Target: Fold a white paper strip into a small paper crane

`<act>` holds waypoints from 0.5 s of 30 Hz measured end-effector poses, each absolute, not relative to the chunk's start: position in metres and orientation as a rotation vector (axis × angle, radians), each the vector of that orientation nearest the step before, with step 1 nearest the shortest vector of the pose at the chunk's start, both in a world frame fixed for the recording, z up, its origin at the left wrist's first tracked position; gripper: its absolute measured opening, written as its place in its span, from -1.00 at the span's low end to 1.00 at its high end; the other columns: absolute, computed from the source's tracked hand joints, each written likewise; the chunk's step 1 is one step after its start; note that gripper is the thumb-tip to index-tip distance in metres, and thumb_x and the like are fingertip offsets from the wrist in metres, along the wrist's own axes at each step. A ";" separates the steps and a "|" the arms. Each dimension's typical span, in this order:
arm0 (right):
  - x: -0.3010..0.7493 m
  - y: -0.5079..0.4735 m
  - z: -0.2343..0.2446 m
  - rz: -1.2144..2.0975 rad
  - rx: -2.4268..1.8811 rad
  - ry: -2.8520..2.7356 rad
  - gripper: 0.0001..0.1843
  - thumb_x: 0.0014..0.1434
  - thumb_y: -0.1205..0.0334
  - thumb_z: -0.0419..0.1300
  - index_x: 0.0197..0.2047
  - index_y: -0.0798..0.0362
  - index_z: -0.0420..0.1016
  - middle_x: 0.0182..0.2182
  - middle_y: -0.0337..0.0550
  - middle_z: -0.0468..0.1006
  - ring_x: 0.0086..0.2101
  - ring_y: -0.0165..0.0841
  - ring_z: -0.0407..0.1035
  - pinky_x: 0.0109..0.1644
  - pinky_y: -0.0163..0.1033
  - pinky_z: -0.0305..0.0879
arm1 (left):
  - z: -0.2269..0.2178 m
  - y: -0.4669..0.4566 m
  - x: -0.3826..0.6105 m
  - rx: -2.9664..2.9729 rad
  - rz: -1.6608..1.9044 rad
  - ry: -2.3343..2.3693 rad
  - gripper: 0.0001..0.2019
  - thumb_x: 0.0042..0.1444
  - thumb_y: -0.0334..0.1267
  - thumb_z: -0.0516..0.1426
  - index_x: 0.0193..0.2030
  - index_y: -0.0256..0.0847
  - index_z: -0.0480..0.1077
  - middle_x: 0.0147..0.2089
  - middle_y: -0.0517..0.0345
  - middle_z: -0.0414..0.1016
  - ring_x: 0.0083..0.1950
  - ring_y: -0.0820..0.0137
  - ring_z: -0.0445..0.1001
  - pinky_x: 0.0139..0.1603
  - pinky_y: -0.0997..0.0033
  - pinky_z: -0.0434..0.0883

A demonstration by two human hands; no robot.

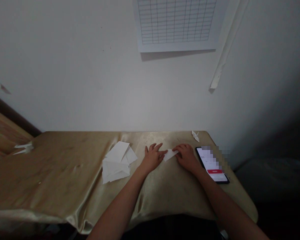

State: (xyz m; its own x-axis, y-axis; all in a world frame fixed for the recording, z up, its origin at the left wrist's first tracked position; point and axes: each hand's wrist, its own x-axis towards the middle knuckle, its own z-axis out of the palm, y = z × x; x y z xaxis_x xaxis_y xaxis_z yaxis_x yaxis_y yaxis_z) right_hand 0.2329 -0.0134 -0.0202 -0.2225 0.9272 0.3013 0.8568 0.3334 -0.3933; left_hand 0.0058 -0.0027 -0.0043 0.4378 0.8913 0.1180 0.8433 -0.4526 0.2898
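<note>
A small folded piece of white paper (169, 154) lies on the cloth-covered table between my hands. My left hand (153, 157) has its fingers spread, and its thumb touches the paper's left edge. On the other side, my right hand (186, 156) curls its fingers together over the paper's right end and pinches it. The tips of the right fingers are partly hidden. To the left of my left hand lies a loose pile of white paper sheets (118, 160). Beyond my right hand sits a small folded paper figure (195, 136), close to the table's far corner.
A phone with a lit screen (211, 166) lies right of my right hand. The gold satin cloth (65, 166) has ridges and hangs over the front edge. White paper scraps (25, 147) lie far left. The wall behind carries a printed grid sheet (176, 23).
</note>
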 end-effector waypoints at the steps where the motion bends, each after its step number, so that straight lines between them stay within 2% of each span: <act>1: 0.233 -0.013 -0.020 0.177 -1.575 -2.118 -0.71 0.21 0.33 0.18 -0.02 -0.08 0.58 0.00 -0.09 0.56 0.10 -0.14 0.24 0.24 0.00 0.06 | -0.004 -0.002 0.005 2.500 0.373 1.520 -0.65 0.32 -0.13 0.14 0.20 0.28 0.45 0.49 0.20 0.17 0.47 -0.08 0.05 0.35 -0.53 -0.05; 4: 0.232 -0.012 -0.019 0.108 -1.612 -2.082 -0.78 0.25 0.27 0.19 -0.07 -0.06 0.60 0.00 -0.08 0.57 0.07 -0.13 0.26 0.21 -0.01 0.08 | 0.000 0.000 0.003 2.514 0.390 1.483 -0.69 0.24 -0.09 0.23 0.12 0.18 0.53 0.47 0.19 0.22 0.48 -0.07 0.04 0.40 -0.46 -0.07; 8: 0.231 -0.013 -0.018 0.067 -1.625 -2.074 -0.82 0.28 0.21 0.18 -0.15 -0.05 0.62 -0.05 -0.10 0.59 0.04 -0.13 0.28 0.22 0.03 0.05 | 0.007 -0.001 0.003 2.541 0.435 1.363 -0.78 0.20 -0.14 0.27 -0.01 0.06 0.58 0.43 0.19 0.30 0.48 0.04 0.07 0.45 -0.30 -0.07; 12: 0.231 -0.016 -0.016 0.092 -1.607 -2.093 -0.80 0.30 0.23 0.15 -0.16 -0.06 0.63 -0.08 -0.12 0.61 0.04 -0.16 0.32 0.31 0.10 -0.07 | 0.009 -0.002 0.003 2.533 0.382 1.225 -0.76 0.30 -0.18 0.18 0.07 0.18 0.53 0.37 0.25 0.39 0.43 0.16 0.19 0.46 -0.31 -0.09; 15: 0.230 -0.016 -0.016 0.118 -1.605 -2.065 -0.77 0.32 0.24 0.11 -0.11 -0.06 0.61 -0.05 -0.11 0.61 0.07 -0.18 0.34 0.37 0.15 -0.18 | 0.010 -0.003 0.003 2.546 0.342 1.217 -0.70 0.33 -0.15 0.15 0.16 0.26 0.47 0.32 0.27 0.44 0.39 0.18 0.25 0.45 -0.35 -0.13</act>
State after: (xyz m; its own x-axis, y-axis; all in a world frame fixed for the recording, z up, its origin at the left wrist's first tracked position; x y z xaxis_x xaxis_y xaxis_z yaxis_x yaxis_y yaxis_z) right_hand 0.2303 -0.0163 -0.0156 -0.1645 0.9250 0.3425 0.8798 0.2946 -0.3731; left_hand 0.0026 -0.0029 0.0104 0.6131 0.7855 0.0847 0.7145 -0.5970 0.3649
